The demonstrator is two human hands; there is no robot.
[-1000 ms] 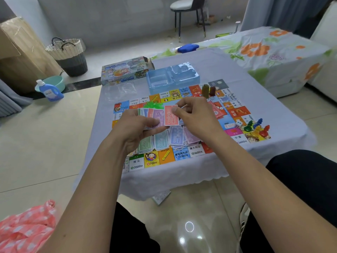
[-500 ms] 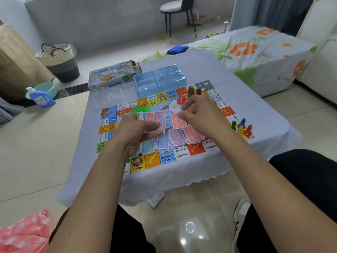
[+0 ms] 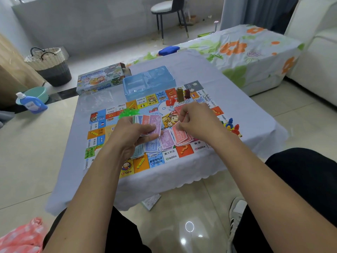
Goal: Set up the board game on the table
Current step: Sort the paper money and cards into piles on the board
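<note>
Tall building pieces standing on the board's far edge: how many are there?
2. An olive-green block and a dark red one stand side by side on the board, right of the blue plastic tray. Others may be hidden behind the hands.

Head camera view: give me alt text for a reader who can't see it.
Left hand holds a fan of play money while right hand pinches a red note over sorted piles on the game board; blue plastic tray behind.

A home living room: glossy tiled floor, white sofa, 1 dining chair, woven laundry basket (detergent bottle nearby), cloth-covered low table.
</note>
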